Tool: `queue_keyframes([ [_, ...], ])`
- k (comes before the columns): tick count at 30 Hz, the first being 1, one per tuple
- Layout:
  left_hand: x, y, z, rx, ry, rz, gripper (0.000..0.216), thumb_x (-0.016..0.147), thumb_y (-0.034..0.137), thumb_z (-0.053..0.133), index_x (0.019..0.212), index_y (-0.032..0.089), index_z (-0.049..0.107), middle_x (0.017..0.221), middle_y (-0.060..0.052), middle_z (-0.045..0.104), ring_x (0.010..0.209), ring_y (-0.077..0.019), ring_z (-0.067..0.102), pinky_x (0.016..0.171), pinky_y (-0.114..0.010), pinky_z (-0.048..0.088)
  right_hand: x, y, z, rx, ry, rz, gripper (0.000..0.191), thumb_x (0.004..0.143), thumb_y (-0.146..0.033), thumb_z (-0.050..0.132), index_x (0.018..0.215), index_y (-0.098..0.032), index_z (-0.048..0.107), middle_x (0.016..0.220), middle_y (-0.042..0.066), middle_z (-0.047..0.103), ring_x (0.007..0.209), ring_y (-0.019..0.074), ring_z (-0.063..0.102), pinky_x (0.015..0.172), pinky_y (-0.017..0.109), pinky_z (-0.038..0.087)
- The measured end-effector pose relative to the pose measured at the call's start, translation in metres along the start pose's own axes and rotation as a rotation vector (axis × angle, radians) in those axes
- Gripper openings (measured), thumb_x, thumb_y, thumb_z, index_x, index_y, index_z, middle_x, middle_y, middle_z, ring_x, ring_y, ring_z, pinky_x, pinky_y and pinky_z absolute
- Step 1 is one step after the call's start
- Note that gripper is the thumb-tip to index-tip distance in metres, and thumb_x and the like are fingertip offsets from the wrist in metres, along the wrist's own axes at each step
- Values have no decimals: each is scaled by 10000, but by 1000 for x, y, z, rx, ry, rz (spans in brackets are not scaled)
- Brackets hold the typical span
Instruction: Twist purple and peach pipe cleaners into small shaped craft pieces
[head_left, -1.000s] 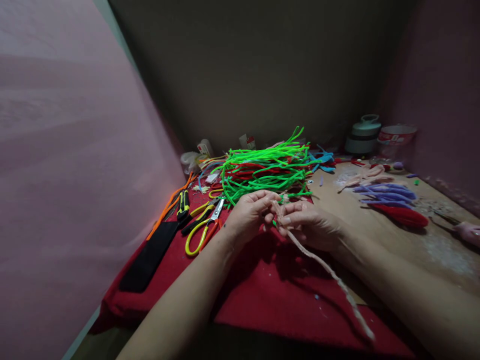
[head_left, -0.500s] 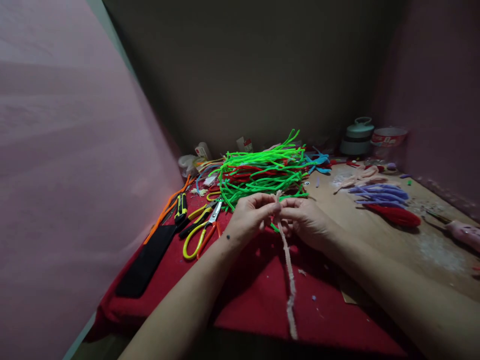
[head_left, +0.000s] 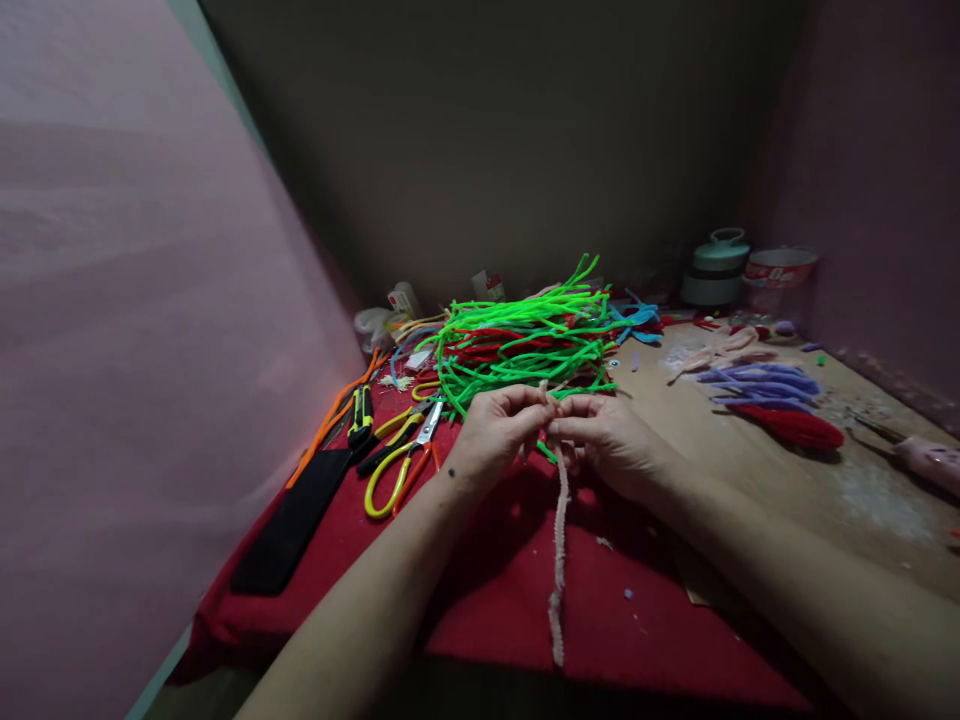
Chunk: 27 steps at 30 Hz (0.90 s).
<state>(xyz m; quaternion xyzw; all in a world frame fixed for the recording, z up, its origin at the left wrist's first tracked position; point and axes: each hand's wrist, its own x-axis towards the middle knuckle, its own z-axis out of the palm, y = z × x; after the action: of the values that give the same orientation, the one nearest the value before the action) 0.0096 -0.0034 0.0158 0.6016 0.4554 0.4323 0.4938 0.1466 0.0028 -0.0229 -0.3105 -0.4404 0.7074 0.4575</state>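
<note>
My left hand [head_left: 499, 428] and my right hand [head_left: 611, 440] meet above a red cloth [head_left: 525, 590], fingers pinched on the upper end of a pale pink pipe cleaner [head_left: 559, 540]. Its long tail hangs straight down toward me over the cloth. A short stub of it sticks up between my fingertips. Just beyond my hands lies a big heap of neon green pipe cleaners [head_left: 525, 340] mixed with red ones.
Yellow-handled scissors [head_left: 401, 465], a yellow-black utility knife [head_left: 363, 415] and a black flat case [head_left: 289, 525] lie left on the cloth. Purple pipe cleaners [head_left: 765, 383], a red piece [head_left: 791, 428] and pink bits lie right on the wooden table. Containers [head_left: 716, 270] stand at the back wall.
The pink pipe cleaner's tail has swung from pointing right toward me to hanging straight down. Both hands stayed together, turning it at the top.
</note>
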Motion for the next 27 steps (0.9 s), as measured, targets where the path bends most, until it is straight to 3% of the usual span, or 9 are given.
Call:
queue_keyframes([
  [5,0,1,-2,7,20,0,136,672,239,612,707,110,637,519,20,529,375,-43,391,393,-191,304,0,-2,-1,47,-18,17,109,638,-203,660,681,-136,586,551,-21,565,416,58,445,423,203,349],
  [11,1,-5,-2,-126,-24,0,193,695,299,619,755,116,621,558,15,549,382,-41,410,381,-184,300,2,-2,-5,161,-104,71,122,627,-208,667,641,-128,577,544,0,575,410,72,476,425,216,371],
  [20,4,-9,-3,-243,-61,-51,185,687,290,638,738,137,547,596,25,534,425,-59,487,395,-171,331,2,-2,-5,154,-101,122,128,628,-205,658,655,-129,558,610,57,659,334,64,458,326,190,318],
  [27,4,-9,-4,-169,-57,-5,170,710,289,616,702,140,534,518,54,475,367,-40,407,376,-180,299,0,-6,-2,163,-105,184,113,617,-189,650,625,-120,560,517,9,597,319,52,418,308,185,287],
])
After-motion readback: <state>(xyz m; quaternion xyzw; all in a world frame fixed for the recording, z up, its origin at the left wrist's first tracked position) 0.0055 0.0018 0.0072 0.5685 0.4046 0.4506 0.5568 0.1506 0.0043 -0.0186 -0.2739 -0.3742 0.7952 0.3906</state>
